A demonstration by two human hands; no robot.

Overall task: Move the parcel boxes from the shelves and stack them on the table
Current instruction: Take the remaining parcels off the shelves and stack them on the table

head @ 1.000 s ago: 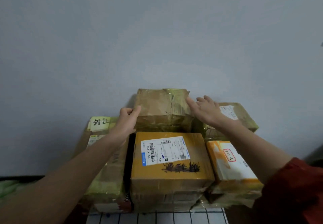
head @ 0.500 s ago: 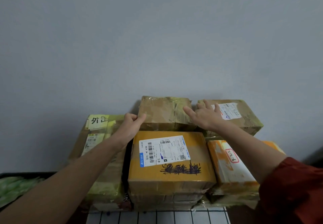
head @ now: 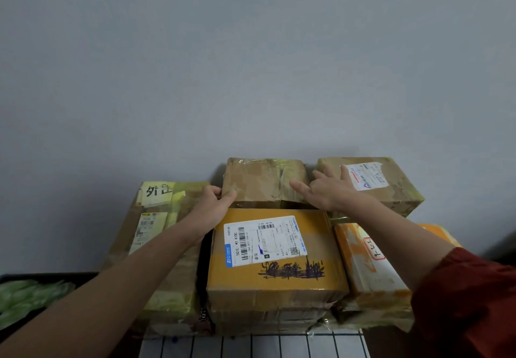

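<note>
A small brown taped parcel box (head: 262, 183) sits at the back centre of the stack, against the wall and behind a yellow box with a white label (head: 279, 274). My left hand (head: 215, 207) grips its left side, fingers curled round the edge and thumb on the front. My right hand (head: 331, 190) is spread with straight fingers: the thumb touches the brown box's right front, and the fingers lie over the gap toward a labelled brown box (head: 396, 190) at the back right.
A tall box with yellow-green tape (head: 162, 218) stands on the left, and an orange-and-white box (head: 368, 265) on the right. The boxes rest on a white grid-patterned table (head: 251, 346). A black tray with green items (head: 28, 299) lies at far left. A grey wall (head: 251, 64) is close behind.
The small brown box has come down from a raised position to rest behind the yellow box. Both hands came down with it, and my right hand has opened off its right side.
</note>
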